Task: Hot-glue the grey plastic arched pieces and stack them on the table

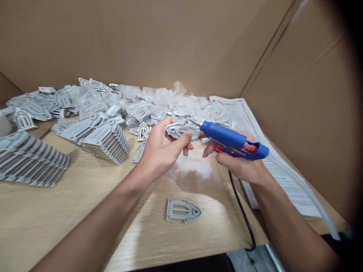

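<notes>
Grey plastic window frames stand in a leaning stack [31, 160] by the left edge of the tabletop [85, 211], with a second stack [104, 139] farther back. Behind these, a heap of similar pieces runs along the back edge, mixed with clear plastic bags [87, 96]; some seem to have pieces inside, though from where I stand I can't tell how many are filled.

Right of the stacks, the left hand [161, 147] pinches one window frame [174, 129] above the middle of the tabletop, thumb in front and fingers behind. Below it, a loose frame [189, 217] lies flat near the front edge.

The nozzle [196, 123] sits right at the held frame's upper side; I can't make out whether they touch. For a neat job, I'd steady the piece, lay a small, even bead and hold the fingertips clear of the hot tip.

The right hand [244, 166] has its fingers wrapped round the blue hot glue gun [224, 136]; a translucent glue stick [306, 189] trails from its rear. Beyond, printed paper [252, 121] lies along the right edge.
</notes>
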Motion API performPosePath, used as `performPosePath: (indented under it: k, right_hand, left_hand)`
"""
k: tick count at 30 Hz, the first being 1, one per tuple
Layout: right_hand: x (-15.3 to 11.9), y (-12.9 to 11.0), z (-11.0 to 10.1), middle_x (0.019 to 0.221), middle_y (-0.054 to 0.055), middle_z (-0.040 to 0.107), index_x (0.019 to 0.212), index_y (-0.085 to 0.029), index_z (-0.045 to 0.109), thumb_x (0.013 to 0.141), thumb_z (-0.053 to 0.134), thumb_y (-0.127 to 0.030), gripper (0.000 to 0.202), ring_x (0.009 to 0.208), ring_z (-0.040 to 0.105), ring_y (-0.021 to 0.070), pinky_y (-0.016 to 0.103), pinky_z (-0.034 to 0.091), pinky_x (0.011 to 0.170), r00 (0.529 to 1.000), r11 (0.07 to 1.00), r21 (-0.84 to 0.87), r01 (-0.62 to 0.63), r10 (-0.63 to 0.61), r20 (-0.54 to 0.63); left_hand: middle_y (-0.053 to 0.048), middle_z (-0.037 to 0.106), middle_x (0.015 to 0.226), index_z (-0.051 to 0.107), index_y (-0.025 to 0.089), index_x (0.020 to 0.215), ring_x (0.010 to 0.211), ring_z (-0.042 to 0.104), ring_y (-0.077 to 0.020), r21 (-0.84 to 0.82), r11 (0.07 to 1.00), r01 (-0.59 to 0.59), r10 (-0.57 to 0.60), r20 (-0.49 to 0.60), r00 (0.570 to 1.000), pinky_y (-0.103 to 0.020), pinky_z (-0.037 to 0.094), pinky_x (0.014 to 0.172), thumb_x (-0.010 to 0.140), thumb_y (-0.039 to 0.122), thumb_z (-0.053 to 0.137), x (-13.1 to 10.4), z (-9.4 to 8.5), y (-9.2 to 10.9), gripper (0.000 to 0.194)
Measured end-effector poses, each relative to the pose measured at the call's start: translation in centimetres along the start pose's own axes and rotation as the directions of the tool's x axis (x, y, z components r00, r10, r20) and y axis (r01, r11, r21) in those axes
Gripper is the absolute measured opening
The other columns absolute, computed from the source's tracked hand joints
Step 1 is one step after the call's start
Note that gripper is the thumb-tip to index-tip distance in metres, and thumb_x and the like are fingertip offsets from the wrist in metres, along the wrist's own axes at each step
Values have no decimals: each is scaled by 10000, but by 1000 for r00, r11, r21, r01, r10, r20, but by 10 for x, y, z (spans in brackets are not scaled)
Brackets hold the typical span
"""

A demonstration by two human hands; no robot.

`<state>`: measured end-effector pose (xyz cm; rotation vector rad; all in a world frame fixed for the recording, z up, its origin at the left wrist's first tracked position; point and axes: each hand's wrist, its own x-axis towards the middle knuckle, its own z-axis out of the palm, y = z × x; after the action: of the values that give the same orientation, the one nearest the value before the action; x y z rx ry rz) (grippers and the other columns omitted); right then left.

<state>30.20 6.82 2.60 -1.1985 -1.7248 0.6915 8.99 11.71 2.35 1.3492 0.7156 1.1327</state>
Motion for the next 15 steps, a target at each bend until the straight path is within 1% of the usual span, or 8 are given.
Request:
performPosePath:
  k: [3, 5, 8, 12, 15]
  right_hand:
    - [0, -1, -1, 834, 25, 807, 828, -278, 762, 683, 644, -135, 236, 791, 777, 286, 455, 639, 770, 999, 999, -5, 37, -37, 38]
    - [1, -2, 0, 810, 16, 800, 857, -282, 778, 681, 648, -130, 267, 788, 781, 288, 452, 641, 768, 998, 999, 6, 39, -39, 42]
    - [2, -1, 2, 788, 9, 793, 943, -283, 811, 705, 662, -131, 320, 793, 800, 293, 444, 647, 759, 999, 1000, 25, 18, -19, 42]
    - [1, 3, 2, 764, -3, 779, 1011, -287, 825, 724, 674, -121, 364, 773, 815, 288, 427, 651, 740, 998, 998, 51, 31, -33, 47]
    - [0, 5, 3, 748, -12, 775, 1082, -293, 829, 726, 686, -100, 430, 763, 815, 285, 397, 645, 686, 999, 998, 55, -14, 12, 39]
  left_hand:
    - [27, 661, 716, 579, 217, 914, 613, 633, -135, 36, 998, -57, 59, -47, 997, -280, 500, 575, 929, 162, 745, 0, 2, -2, 175]
    - [31, 650, 745, 562, 226, 926, 632, 637, -134, 61, 994, -91, 95, -61, 994, -280, 495, 587, 939, 142, 721, -1, 3, -5, 181]
    - [25, 648, 782, 535, 237, 938, 666, 628, -134, 135, 984, -113, 122, -57, 991, -286, 480, 633, 958, 162, 728, -3, 5, -8, 208]
    - [28, 598, 792, 515, 244, 932, 676, 558, -134, 217, 965, -150, 168, -69, 983, -290, 435, 639, 948, 180, 754, -4, 4, -10, 247]
    - [25, 566, 805, 496, 245, 927, 696, 544, -138, 267, 946, -185, 207, -57, 977, -293, 418, 635, 976, 184, 720, -4, 3, -13, 237]
